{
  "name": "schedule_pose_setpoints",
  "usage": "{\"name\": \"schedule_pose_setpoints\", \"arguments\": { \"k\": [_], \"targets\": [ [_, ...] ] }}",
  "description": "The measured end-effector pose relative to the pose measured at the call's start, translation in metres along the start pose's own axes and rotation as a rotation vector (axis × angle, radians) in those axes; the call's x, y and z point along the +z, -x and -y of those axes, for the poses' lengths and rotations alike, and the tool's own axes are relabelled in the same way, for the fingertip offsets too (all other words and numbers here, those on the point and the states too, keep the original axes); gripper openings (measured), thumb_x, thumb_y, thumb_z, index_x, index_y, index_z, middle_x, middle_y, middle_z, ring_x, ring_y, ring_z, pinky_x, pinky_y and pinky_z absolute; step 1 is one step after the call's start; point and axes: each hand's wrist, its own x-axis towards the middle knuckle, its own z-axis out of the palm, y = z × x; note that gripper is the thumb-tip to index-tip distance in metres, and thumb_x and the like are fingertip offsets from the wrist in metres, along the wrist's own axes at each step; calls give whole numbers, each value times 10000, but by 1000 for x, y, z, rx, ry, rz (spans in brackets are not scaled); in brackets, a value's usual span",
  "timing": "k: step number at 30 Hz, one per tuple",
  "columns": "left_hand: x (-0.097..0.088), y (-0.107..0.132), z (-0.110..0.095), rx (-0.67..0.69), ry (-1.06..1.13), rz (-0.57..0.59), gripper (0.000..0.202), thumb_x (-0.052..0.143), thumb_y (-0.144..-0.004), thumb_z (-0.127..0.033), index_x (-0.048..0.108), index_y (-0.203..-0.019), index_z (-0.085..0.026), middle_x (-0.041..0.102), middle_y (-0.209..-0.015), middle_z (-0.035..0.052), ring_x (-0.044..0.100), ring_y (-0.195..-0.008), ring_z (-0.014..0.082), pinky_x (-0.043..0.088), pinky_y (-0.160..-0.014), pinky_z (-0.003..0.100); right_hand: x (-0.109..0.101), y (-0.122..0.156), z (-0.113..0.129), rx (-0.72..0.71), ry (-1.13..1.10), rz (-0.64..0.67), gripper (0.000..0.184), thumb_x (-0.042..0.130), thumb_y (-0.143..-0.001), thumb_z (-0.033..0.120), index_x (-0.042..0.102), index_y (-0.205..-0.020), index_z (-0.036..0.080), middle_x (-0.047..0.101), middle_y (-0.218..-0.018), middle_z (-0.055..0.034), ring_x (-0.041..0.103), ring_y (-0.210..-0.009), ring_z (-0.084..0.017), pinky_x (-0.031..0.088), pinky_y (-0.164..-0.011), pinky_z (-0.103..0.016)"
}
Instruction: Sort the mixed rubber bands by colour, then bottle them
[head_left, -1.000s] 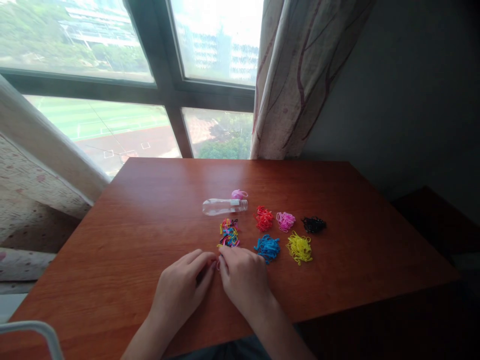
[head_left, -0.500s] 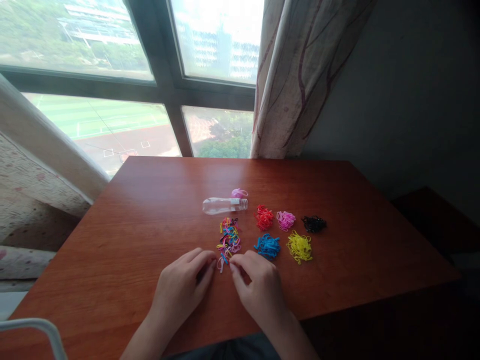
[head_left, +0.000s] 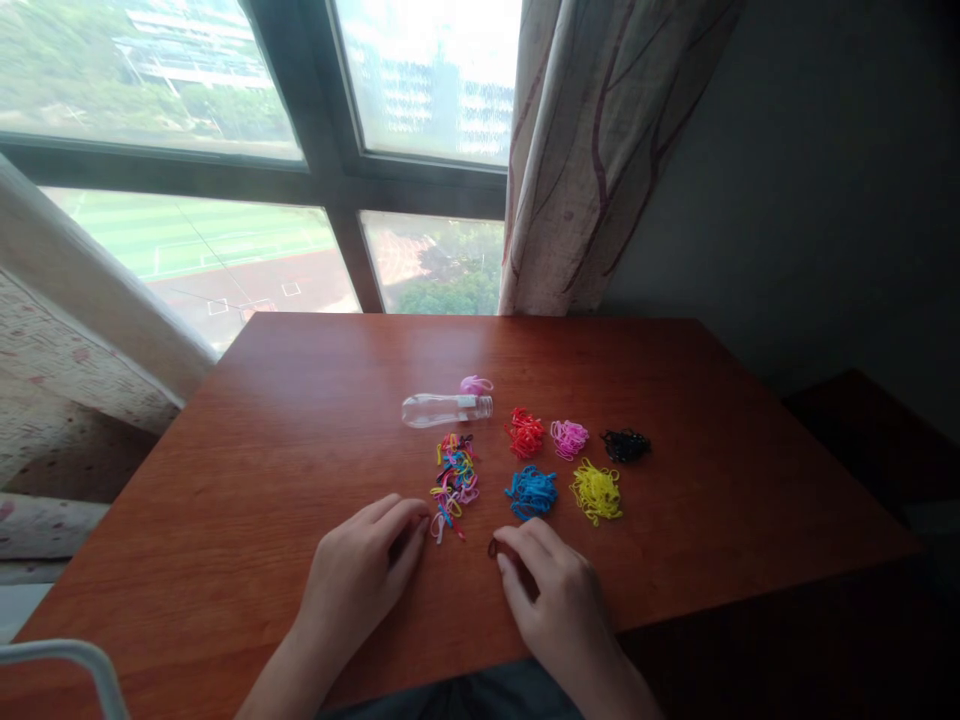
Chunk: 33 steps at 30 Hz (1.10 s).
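My left hand [head_left: 366, 577] lies flat on the wooden table [head_left: 300, 430], its fingertips beside a mixed heap of small coloured rubber bands [head_left: 454, 480]. My right hand [head_left: 553, 595] is curled to the right of that heap, its fingertips pinched on one small dark band [head_left: 493, 547] against the tabletop. Beyond the hands lie sorted little piles: red [head_left: 525, 433], pink [head_left: 569, 438], black [head_left: 625, 444], blue [head_left: 532, 491] and yellow [head_left: 596, 491].
A clear plastic bottle [head_left: 442, 409] lies on its side behind the mixed heap, with a pink cap [head_left: 476, 384] next to its mouth. A patterned curtain [head_left: 592, 150] hangs at the table's far edge beside the window. A white rail [head_left: 67, 655] shows at the lower left.
My right hand has drawn away from the mixed heap, to the right and toward me, dragging a dark band along. The left hand has stayed in place.
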Motion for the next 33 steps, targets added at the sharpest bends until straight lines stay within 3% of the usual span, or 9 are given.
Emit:
{"name": "schedule_pose_setpoints", "arguments": {
  "k": [6,13,18,21,26,29,33],
  "targets": [
    [1,-1,0,-4,-5,3,175,494,-949,-312,659,-918,-264,707,-831,-24,674,-732,155,436,-609,245,1,-2,-5,53,106,1,293,477,-931,142,628,-1159,246,668,-899,-12,654,-776,-185,439,-702,-266],
    [1,0,2,-10,11,13,174,494,-950,-316,661,-927,-273,716,-857,-30,682,-753,153,445,-624,239,7,-10,-1,45,101,-24,163,497,-908,140,614,-841,231,645,-756,13,619,-676,-158,375,-621,-248],
    [0,-1,1,1,4,0,168,498,-943,-318,660,-921,-277,725,-860,-32,689,-751,154,445,-610,235,-10,-9,-5,49,-28,-138,180,492,-934,207,638,-830,220,628,-698,4,593,-619,-143,412,-611,-234],
    [-1,-1,1,5,2,-2,171,498,-940,-319,662,-915,-277,727,-857,-34,693,-748,153,448,-608,235,-38,-12,-29,121,-49,-292,192,522,-946,307,674,-870,218,667,-740,-15,606,-616,-147,453,-605,-231],
    [-1,-1,1,9,-3,-10,180,492,-942,-331,662,-913,-278,727,-850,-38,698,-743,151,454,-604,236,-85,-26,-99,359,81,-488,345,576,-876,510,707,-874,191,672,-696,-42,595,-592,-177,462,-566,-263],
    [0,-2,2,12,1,-15,172,494,-943,-330,658,-918,-281,730,-861,-44,702,-748,149,459,-609,234,-100,-35,-131,425,106,-539,430,573,-839,574,715,-881,169,676,-694,-58,598,-597,-187,456,-566,-274],
    [-1,-2,3,18,-5,-27,164,500,-940,-326,657,-915,-286,731,-857,-49,704,-741,149,458,-599,232,-104,-45,-143,452,127,-530,440,557,-830,582,714,-864,172,680,-683,-59,606,-597,-189,447,-572,-277]
  ]
}}
